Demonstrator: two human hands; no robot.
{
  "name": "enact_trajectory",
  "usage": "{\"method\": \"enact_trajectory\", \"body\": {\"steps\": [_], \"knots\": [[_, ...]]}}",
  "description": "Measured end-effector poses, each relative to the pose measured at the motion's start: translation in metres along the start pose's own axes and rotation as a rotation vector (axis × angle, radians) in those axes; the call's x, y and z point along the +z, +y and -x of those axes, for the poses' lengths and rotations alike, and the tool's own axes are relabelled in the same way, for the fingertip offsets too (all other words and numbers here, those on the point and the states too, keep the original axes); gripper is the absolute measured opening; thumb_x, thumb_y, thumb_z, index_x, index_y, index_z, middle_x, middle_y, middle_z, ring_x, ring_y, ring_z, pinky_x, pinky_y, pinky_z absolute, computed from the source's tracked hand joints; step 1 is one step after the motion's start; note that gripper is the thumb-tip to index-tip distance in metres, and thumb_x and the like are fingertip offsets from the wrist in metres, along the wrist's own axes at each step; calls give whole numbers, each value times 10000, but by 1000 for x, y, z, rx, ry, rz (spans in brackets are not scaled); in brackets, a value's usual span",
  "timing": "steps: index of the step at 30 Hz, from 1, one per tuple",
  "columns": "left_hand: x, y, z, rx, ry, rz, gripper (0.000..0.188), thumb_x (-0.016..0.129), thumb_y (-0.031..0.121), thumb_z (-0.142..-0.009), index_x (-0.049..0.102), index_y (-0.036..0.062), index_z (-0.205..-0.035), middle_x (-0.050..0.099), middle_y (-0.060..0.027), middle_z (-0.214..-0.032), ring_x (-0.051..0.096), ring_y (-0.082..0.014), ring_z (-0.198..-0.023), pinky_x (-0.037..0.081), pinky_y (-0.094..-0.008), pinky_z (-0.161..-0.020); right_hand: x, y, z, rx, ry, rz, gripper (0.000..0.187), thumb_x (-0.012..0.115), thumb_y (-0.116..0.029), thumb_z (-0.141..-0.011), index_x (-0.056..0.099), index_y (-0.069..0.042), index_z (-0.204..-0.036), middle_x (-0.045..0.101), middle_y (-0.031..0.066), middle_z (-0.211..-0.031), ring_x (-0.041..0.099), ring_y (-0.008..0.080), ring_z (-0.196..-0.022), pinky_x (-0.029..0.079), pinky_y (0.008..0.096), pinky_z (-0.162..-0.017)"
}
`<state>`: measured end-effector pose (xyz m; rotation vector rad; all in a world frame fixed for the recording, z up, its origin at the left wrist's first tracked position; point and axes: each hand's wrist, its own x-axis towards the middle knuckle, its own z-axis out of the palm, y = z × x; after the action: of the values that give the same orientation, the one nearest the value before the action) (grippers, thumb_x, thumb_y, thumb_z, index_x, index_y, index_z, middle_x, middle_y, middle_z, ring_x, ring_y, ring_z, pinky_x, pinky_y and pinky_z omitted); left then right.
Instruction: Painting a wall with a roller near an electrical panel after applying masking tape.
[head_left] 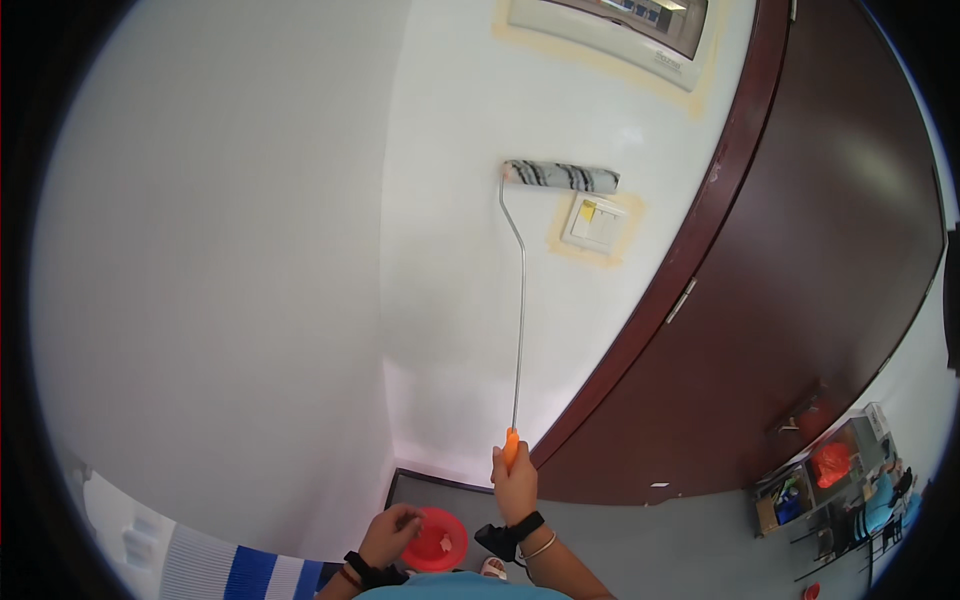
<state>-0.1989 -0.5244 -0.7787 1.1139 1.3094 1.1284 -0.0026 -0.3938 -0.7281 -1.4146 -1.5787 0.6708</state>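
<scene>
My right hand (514, 490) is closed round the orange handle of a paint roller (522, 300). Its long bent wire frame runs up to a grey sleeve with dark stripes, which lies against the white wall (450, 260). That sleeve is just above a white light switch (594, 224) edged with yellowish masking tape. Low in the view, my left hand (390, 536) has its fingers curled in, and I see nothing in them. It overlaps the left side of a red basin (440, 548), in which a small pale piece lies.
A taped electrical panel box (630, 30) is on the wall above. To the right stands a dark red door (800, 250) with its frame. Further off are shelves holding a red bag (830, 464) and a person in blue (878, 505). A blue-and-white striped cloth (250, 572) is at lower left.
</scene>
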Motion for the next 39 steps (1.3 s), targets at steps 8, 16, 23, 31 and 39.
{"method": "enact_trajectory", "body": {"steps": [8, 16, 23, 31, 39], "knots": [[8, -12, 0, -56, 7, -146, 215, 584, 181, -925, 615, 9, -1050, 666, -93, -882, 644, -150, -833, 508, -283, -752, -8, 15, 16, 36, 1, 53, 325, 551, -330, -939, 525, -26, -1051, 603, 193, -720, 605, 379, -648, 460, 444, -575], [10, 4, 14, -59, 59, -77, 214, 587, 176, -920, 622, 11, -1052, 674, -88, -885, 655, -153, -788, 512, -287, -757, 10, 19, 2, -117, 0, 138, 265, 566, -270, -943, 527, -33, -1057, 568, 75, -595, 588, 208, -519, 442, 324, -493], [-1, -9, 16, -50, 130, -46, 186, 585, 139, -913, 624, 2, -1033, 673, -83, -849, 658, -155, -768, 519, -286, -738, 14, -37, -51, -135, -40, 47, 298, 534, -314, -949, 496, -27, -1022, 612, 222, -769, 602, 423, -708, 462, 473, -598], [-2, -3, 19, -16, 149, -35, 185, 578, 130, -912, 623, -7, -1028, 667, -82, -849, 648, -151, -772, 513, -279, -737, 24, -95, -96, -350, 33, 53, 271, 520, -294, -965, 468, -28, -943, 527, 72, -539, 554, 205, -457, 429, 333, -460], [-9, -3, 21, -35, 174, -16, 187, 568, 134, -914, 620, -4, -1029, 663, -75, -856, 642, -146, -771, 509, -277, -730, 35, -85, -99, -337, 59, 97, 280, 517, -295, -967, 465, -22, -937, 544, 82, -551, 575, 224, -473, 443, 347, -472]]}}
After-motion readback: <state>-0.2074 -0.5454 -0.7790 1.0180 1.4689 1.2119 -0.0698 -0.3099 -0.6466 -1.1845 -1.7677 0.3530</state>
